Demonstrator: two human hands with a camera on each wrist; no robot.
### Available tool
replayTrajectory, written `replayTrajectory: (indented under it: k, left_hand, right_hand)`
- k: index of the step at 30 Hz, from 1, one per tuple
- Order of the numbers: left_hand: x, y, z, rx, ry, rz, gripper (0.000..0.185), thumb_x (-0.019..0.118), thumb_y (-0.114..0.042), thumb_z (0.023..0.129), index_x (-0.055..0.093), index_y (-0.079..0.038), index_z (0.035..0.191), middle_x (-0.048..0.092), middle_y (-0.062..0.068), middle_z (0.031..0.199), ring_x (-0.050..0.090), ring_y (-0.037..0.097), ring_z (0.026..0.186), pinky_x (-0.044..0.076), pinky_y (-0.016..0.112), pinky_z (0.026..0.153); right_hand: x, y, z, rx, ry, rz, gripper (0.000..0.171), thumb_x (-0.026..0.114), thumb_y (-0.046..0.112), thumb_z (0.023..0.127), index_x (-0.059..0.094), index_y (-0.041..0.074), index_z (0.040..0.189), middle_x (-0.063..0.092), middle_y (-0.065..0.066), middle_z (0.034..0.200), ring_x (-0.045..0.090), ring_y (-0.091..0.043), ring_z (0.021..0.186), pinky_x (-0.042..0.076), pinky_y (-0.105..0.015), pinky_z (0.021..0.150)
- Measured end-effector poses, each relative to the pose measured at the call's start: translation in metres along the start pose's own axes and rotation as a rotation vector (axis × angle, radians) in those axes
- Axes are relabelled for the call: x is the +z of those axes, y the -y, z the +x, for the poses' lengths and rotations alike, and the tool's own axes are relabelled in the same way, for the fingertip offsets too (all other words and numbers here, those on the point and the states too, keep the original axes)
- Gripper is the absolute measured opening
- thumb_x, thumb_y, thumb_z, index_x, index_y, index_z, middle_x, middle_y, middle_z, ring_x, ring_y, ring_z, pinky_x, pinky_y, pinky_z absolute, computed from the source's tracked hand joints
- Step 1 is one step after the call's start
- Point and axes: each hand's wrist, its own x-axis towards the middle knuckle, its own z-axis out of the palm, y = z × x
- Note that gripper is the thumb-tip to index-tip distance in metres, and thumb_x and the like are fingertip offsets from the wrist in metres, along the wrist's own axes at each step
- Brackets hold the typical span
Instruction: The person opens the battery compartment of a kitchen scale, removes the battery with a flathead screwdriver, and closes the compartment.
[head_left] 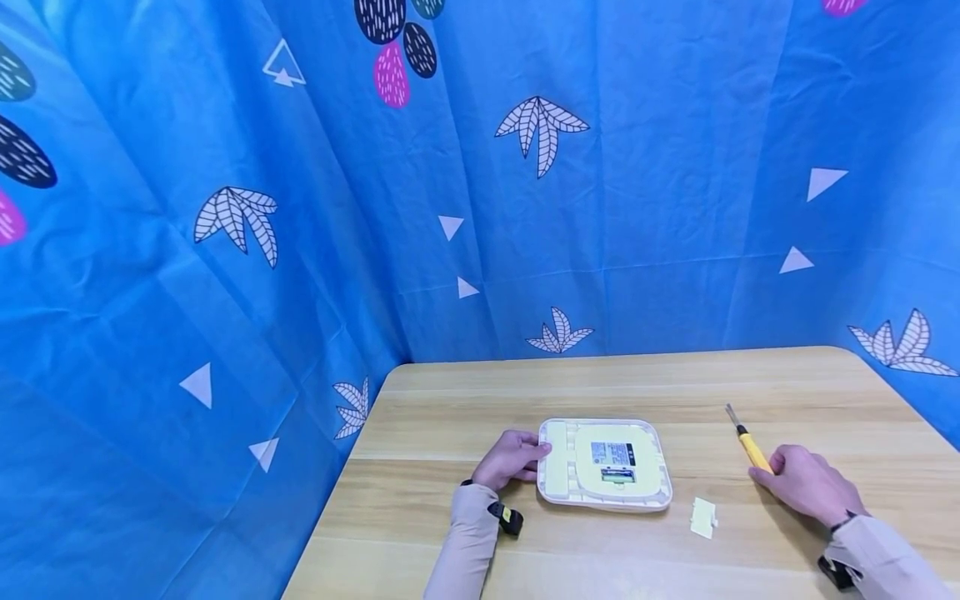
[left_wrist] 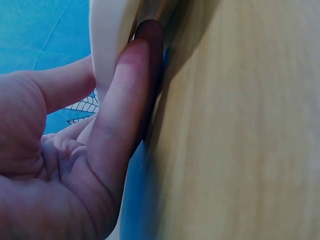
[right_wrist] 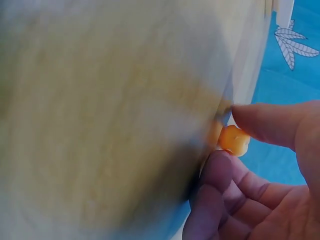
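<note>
I register the left hand (head_left: pixel 512 460) pinching the white battery-powered device (head_left: pixel 604 465) at its left edge; the right hand (head_left: pixel 813 483) pinches the yellow-handled screwdriver (head_left: pixel 747 442) by its butt, right of the device, shaft pointing away and slightly left.

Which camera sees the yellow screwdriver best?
The head view: the yellow screwdriver shows its shaft and handle there. The right wrist view shows mainly the handle's end; the left wrist, none.

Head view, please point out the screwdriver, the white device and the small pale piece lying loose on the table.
Screwdriver (head_left: pixel 752 448), head view: on its yellow handle.
White device (head_left: pixel 609 454), head view: on the printed label.
Small pale piece (head_left: pixel 703 517), head view: middle of its flat face.
</note>
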Motion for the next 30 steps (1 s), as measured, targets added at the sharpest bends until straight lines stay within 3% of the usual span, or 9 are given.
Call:
replayTrajectory:
  k: [4,10,16,20,25,30]
  left_hand:
    - [0.0,0.001,0.0,-0.002,0.001,0.0,0.031,0.071,-0.019,0.099,0.067,0.002,0.121,0.079,0.009,0.095,0.072,0.011,0.075,0.065,0.024,0.063]
    - [0.001,0.0,-0.001,-0.002,0.005,-0.004,0.032,0.071,-0.019,0.099,0.066,0.003,0.122,0.078,0.009,0.095,0.071,0.012,0.075,0.066,0.025,0.067]
    - [0.0,-0.001,-0.002,-0.005,0.002,-0.013,0.034,0.071,-0.018,0.099,0.065,0.004,0.124,0.076,0.011,0.096,0.071,0.012,0.074,0.066,0.025,0.067]
    - [-0.001,0.001,0.0,-0.005,0.007,-0.014,0.035,0.071,-0.018,0.099,0.064,0.004,0.124,0.077,0.011,0.096,0.071,0.012,0.075,0.066,0.026,0.067]
    - [-0.001,0.0,0.0,-0.005,0.007,-0.011,0.035,0.071,-0.019,0.098,0.064,0.004,0.124,0.078,0.01,0.096,0.071,0.012,0.075,0.066,0.026,0.067]
    - [0.0,-0.003,-0.001,-0.015,0.008,-0.012,0.036,0.071,-0.018,0.099,0.063,0.004,0.126,0.079,0.011,0.097,0.072,0.012,0.075,0.066,0.025,0.066]
  right_hand:
    - [-0.001,0.001,0.001,-0.005,0.003,-0.013,0.029,0.067,0.035,0.093,0.059,0.01,0.08,0.048,-0.001,0.067,0.046,-0.018,0.061,0.034,-0.029,0.052]
    - [-0.006,0.005,-0.003,-0.052,-0.041,0.027,0.026,0.066,0.031,0.093,0.067,0.005,0.089,0.056,-0.002,0.069,0.048,-0.019,0.062,0.035,-0.03,0.052]
    - [-0.007,0.013,-0.007,-0.149,-0.275,0.093,0.032,0.068,0.027,0.097,0.07,-0.005,0.102,0.067,-0.004,0.076,0.049,-0.012,0.061,0.037,-0.026,0.05]
    - [-0.009,0.024,-0.009,-0.198,-0.383,0.19,0.037,0.066,0.028,0.101,0.066,-0.008,0.11,0.075,-0.017,0.086,0.054,0.002,0.063,0.045,-0.019,0.052]
    - [-0.011,0.041,-0.012,-0.288,-0.348,0.389,0.042,0.056,0.025,0.108,0.051,-0.014,0.123,0.073,-0.035,0.103,0.071,-0.002,0.069,0.063,-0.026,0.059]
    - [-0.011,0.056,-0.014,-0.387,-0.323,0.484,0.039,0.054,0.015,0.108,0.045,-0.018,0.128,0.071,-0.039,0.104,0.074,-0.002,0.074,0.065,-0.025,0.065]
